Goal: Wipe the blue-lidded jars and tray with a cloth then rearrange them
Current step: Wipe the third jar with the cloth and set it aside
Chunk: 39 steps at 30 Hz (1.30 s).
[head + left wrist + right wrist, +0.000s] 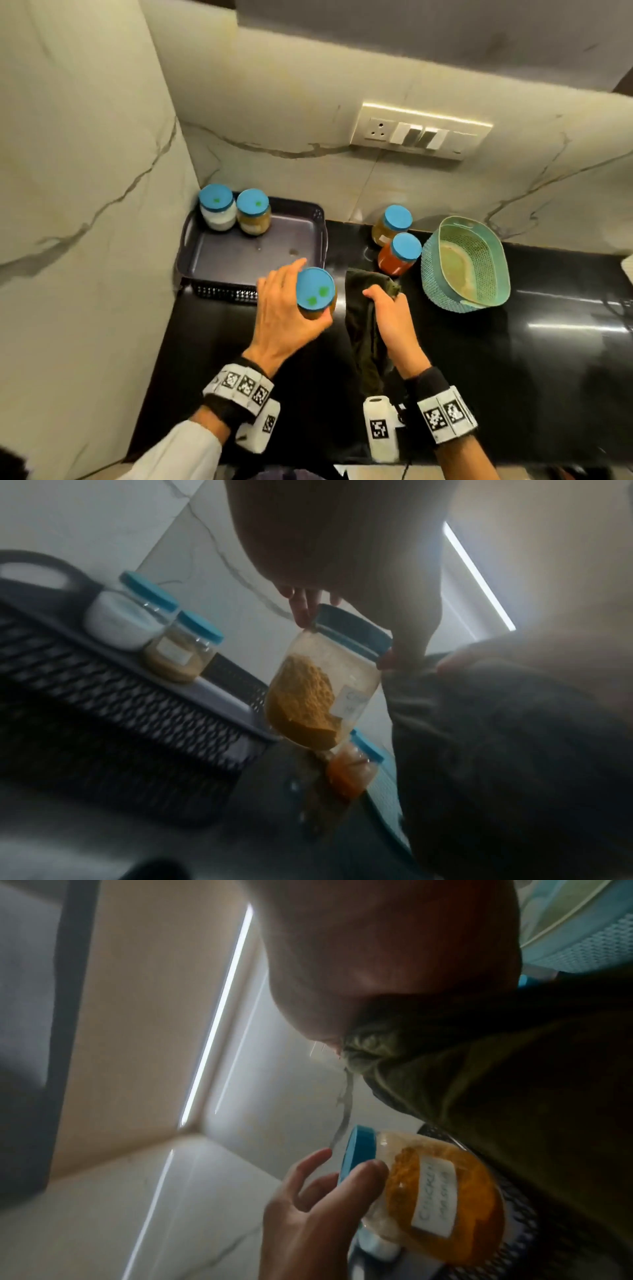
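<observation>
Left hand: the left hand [284,318] is gripping a jar of orange powder [315,294] by its blue lid, holding it above the counter [513,359], near the tray [219,255].
Right hand: the right hand [394,318] is clutching a dark cloth [363,329] just right of that jar.
Tray: it is sitting at the far left, holding two jars [234,214] at its far edge.
Other jars: two more jars [397,240] are standing right of the tray, beside a teal basket [442,281].

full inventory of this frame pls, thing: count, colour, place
Jars in tray: 2, blue lids, white and tan contents, far-left corner.
Jars on counter: 2, blue lids, yellowish and orange-red contents, left of basket.
Held jar: 1, blue lid, orange powder, in left hand.
Tray: 1, dark grey, counter's left end.
Cloth: 1, dark green, in right hand.
Basket: 1, teal, right of the jars.
Counter: 1, black.
Switch panel: 1, white, wall.
Left hand: grips the held jar.
Right hand: grips the cloth.
</observation>
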Available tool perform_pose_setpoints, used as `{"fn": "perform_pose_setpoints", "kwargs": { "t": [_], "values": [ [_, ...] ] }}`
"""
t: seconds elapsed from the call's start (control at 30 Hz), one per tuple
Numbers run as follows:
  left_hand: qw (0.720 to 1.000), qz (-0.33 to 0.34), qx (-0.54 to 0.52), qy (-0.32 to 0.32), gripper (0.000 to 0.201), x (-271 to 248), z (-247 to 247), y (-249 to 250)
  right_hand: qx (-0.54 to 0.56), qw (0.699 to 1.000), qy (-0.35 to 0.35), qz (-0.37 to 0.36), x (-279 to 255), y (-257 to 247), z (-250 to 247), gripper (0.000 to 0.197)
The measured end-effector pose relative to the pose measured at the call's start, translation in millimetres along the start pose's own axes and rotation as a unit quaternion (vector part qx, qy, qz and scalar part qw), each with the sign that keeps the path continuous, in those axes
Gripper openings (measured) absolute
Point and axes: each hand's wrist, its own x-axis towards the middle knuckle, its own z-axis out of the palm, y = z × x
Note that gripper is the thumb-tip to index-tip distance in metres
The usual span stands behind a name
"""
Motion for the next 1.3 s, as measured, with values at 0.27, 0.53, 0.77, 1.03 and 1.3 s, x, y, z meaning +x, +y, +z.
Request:
{"fn": "perform_pose_setpoints", "kwargs": {
  "t": [0.27,0.53,0.77,1.03,1.3],
  "values": [
    [0.990,-0.128,0.045,-0.032,0.085,-73.4,20.4,-32.4,-0.287,0.930,0.014,-0.229,-23.4,52.8,53.4,0.011],
    [0.986,-0.133,-0.083,-0.058,0.096,-91.5,25.0,-67.5,-0.438,0.821,-0.143,-0.336,-26.5,86.8,74.5,0.042],
    [0.941,-0.077,-0.274,-0.182,0.090,-65.8,18.8,-101.5,-0.430,0.822,-0.257,-0.271,2.6,54.7,72.6,0.021],
    [0.927,-0.082,-0.339,-0.136,0.054,-74.8,24.3,-101.7,-0.470,0.819,-0.276,-0.180,-16.4,58.5,97.7,0.017],
    [0.944,-0.142,-0.263,-0.142,0.028,-85.7,15.5,-89.1,-0.380,0.882,-0.147,-0.236,-17.0,66.0,146.3,0.009]
  ]
}}
